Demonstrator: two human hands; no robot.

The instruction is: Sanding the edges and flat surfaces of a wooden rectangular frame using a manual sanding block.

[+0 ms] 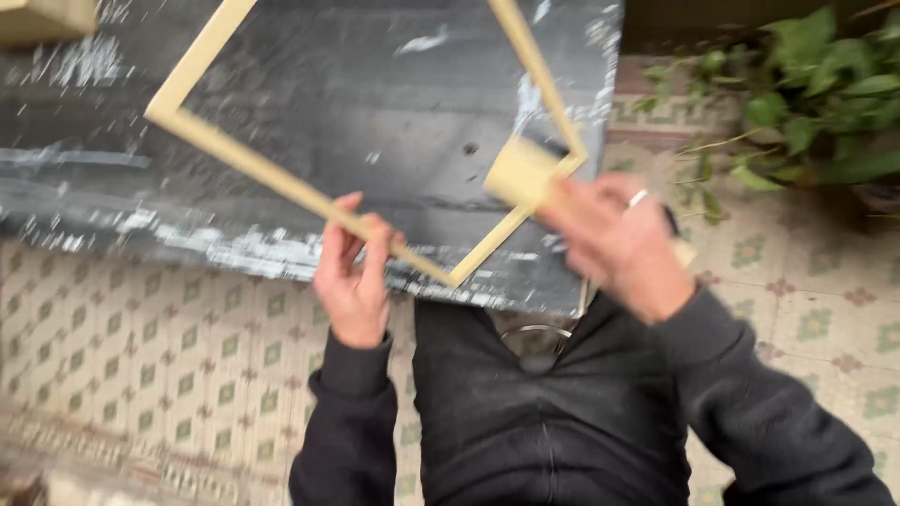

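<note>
A: What is lying around the hands?

B: A dark scuffed tabletop [375, 94], streaked with white, is sitting under 1 pale wooden frame [272, 173]. A leafy green plant [816, 94] is standing at the right, and patterned floor tiles [169, 347] are showing below. 1 pale block [42, 19] is peeking in at the top left corner.

A: And the frame?

B: It is made of thin, flat, light strips joined at square corners, lying tilted over the table's near edge. The left hand [352, 276] is pinching its near strip, fingers closed around it. The right hand [614, 239], blurred and wearing 1 ring [638, 198], is pressing a small pale pad [520, 173] against the right corner, fingers curled shut on it.

A: Anything blocking?

B: The right hand is hiding part of that corner.
</note>
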